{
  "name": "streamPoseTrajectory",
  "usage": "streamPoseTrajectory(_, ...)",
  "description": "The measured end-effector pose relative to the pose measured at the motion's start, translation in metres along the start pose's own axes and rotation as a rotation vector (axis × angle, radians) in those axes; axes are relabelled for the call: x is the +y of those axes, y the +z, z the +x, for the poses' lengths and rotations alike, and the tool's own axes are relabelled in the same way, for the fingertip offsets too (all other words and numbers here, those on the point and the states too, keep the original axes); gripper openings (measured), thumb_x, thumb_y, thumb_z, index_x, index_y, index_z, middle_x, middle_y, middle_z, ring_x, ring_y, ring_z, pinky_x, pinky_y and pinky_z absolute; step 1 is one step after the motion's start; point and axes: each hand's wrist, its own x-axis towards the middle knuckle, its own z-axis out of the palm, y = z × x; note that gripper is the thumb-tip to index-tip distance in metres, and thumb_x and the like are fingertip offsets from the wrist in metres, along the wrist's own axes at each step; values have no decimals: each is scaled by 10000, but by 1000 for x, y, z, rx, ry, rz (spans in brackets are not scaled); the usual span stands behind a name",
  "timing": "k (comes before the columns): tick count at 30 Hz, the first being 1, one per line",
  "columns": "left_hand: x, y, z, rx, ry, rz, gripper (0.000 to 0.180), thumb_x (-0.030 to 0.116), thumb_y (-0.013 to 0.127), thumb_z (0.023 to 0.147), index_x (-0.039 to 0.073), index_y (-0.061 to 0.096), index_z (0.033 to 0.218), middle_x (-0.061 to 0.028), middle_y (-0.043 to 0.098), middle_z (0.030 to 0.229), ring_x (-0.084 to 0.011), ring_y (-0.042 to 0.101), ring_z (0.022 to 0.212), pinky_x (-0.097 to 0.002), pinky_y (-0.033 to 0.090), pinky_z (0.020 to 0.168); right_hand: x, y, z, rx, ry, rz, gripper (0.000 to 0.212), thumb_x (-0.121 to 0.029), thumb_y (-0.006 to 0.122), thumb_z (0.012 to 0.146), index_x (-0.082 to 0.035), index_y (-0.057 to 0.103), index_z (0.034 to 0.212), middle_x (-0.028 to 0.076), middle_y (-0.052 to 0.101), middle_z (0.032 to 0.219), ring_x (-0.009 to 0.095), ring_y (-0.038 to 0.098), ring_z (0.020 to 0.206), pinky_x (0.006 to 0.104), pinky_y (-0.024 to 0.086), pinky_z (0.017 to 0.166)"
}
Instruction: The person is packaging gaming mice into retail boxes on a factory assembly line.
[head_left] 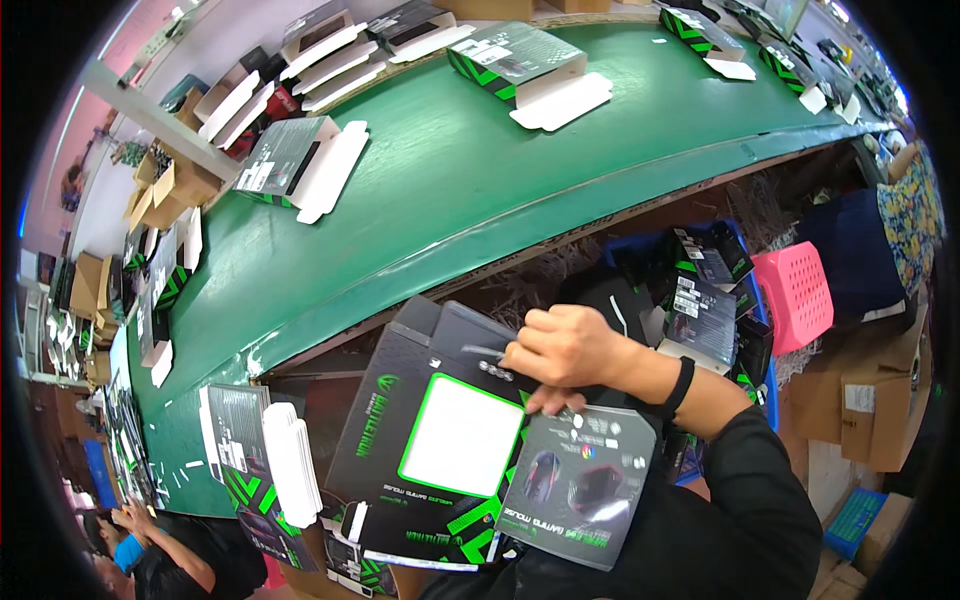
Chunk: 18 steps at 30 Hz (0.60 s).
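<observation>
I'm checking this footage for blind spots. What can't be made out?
All in the head view:
Left hand: not clearly distinguishable; the large black box or right hand may cover it.
Bottom of the blue crate: covered by boxes.
Person at far right: partly cut off by the dark rim.

A person's right hand [565,347] sits at the upper right of a large carton [370,455], which spreads to the hand's left, with a small box [578,490] just below the hand. Beyond runs a workbench [420,190], bearing one open box [280,160] ahead and to the left, another [520,55] straight ahead. Well left, a box stack [245,440] stands at the bench's near edge. Right, a bin [771,390] holds boxes [700,318]; past it come a stool [795,290] and a co-worker [855,245].
</observation>
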Motion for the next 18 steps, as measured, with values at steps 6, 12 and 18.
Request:
streamPoseTrajectory(6,101,24,-12,-1,79,489,156,253,611,997,108,599,938,-92,613,1078,-254,490,1202,-401,361,1060,-5,40,-36,8,520,93,273,-276,790,779,-100,594,847,49,588,691,248,630,708,366,524,576)
streamPoseTrajectory(12,76,162,46,830,268,1707,400,256,433,1086,-78,578,1253,-116,676,1146,-174,650,997,-307,514,885,-8,60,-85,-433,957,88,493,-169,833,695,-30,521,1051,178,665,918,392,695,884,476,565,715)
streamPoseTrajectory(18,68,163,50,525,281,2353,295,202,489,1052,-37,612,1173,-153,630,1046,-268,610,921,-366,472,823,12,-5,-55,-124,1054,55,261,76,572,776,-62,607,994,149,589,990,401,630,924,469,513,774)
